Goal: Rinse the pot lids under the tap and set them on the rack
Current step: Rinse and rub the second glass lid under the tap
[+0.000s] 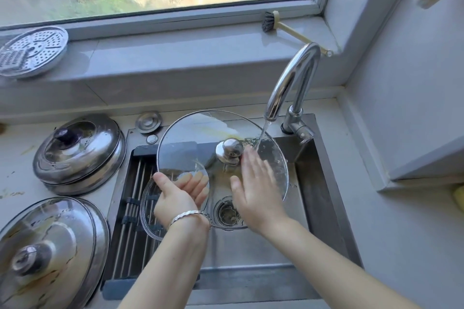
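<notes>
Nearest on the left, a steel pot lid (50,246) with a metal knob lies on the table, and a second steel lid (80,153) with a dark knob lies behind it. Just right of them, a roll-up rack (135,208) of steel rods covers the left part of the sink (321,183). Above the rack's right edge, the left hand (175,198) pinches the rim of a glass lid (190,133), with the thumb (163,180) on top and the fingers (198,180) showing through the glass from beneath. The glass lid is tilted over the sink, its steel knob (229,149) facing up. The right hand (256,190) lies flat on the glass beside the knob, fingers straight and close together, gripping nothing. Its fingertips reach the water stream (262,135) falling from the chrome tap (293,78) onto the lid.
</notes>
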Motion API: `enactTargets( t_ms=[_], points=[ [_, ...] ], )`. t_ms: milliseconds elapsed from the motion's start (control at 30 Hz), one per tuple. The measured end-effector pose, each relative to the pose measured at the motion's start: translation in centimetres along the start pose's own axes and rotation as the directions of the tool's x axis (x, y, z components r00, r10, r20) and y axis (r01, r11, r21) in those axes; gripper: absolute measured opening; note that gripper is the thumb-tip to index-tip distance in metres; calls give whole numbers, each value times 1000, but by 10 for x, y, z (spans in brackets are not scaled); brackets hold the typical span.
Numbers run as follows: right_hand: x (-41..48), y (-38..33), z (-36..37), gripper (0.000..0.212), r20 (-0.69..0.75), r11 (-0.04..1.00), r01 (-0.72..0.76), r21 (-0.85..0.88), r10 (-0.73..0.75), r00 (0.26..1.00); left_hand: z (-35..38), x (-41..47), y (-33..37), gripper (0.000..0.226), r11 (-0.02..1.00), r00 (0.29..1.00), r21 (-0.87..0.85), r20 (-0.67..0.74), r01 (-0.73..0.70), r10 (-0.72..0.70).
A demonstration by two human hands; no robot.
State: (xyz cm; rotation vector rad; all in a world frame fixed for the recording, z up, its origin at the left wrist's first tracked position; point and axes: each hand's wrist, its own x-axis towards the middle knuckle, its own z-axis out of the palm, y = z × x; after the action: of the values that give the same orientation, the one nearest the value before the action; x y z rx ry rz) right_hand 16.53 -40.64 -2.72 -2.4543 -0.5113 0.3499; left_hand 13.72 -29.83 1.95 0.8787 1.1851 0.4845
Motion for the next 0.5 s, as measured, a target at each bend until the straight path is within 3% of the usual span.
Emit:
enactTargets(
  t_ms=[33, 133, 200, 267, 367, 500],
  points=[
    [0, 4, -2, 79, -16, 1000, 17, -8, -17, 1000, -1, 0, 0, 56, 1000, 1000, 19, 15, 5, -5],
    [28, 29, -18, 58, -16, 986, -164, 21, 165, 986, -7, -3, 2, 56, 994, 997, 114, 78, -5, -4],
    [48, 43, -30, 52, 30, 976, -207, 72, 205, 978, -10, -7, 1, 56, 985, 992, 174, 127, -17, -5],
    [59, 46, -36, 51, 77, 991, -104, 79, 98, 992, -14, -10, 0, 56, 977, 987, 214, 159, -18, -17],
    [66, 40, -48, 59, 135, 977, 156, 145, -175, 975, -17, -8, 3, 56, 970, 981, 244, 190, -17, -31],
    [56, 21, -64, 52, 335, 959, 249, 135, -281, 899, -12, -2, 5, 57, 964, 978, 264, 208, -26, -31]
  ],
)
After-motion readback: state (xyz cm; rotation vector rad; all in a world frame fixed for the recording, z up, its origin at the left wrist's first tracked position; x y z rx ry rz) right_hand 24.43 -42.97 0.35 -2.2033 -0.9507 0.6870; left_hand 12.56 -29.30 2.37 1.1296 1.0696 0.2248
